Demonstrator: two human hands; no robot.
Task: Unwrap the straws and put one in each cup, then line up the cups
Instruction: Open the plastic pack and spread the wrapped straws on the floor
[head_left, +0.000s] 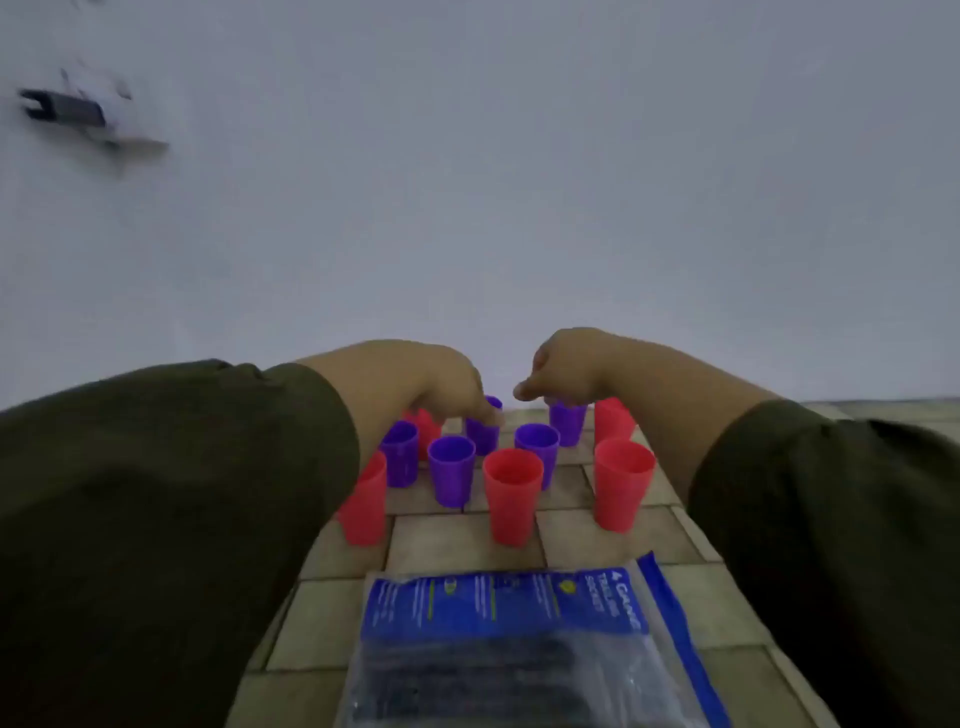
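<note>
Nearest us lies a clear packet (524, 649) with a blue label, with dark contents showing through that are probably the straws. Its film should be slick and the straws feather-light, so we would pinch an edge. Beyond it, red and purple cups (511, 493) stand clustered, none holding a straw. They look thin, stiff and easily tipped, and are best taken at the rim. Our left hand (441, 384) curls its fingers onto a purple cup (483, 439). Our right hand (566, 369) hangs over a second purple cup (568, 426), and we cannot tell its grip. Everything sits on a tan tiled counter (457, 540) against a pale wall (519, 208).
</note>
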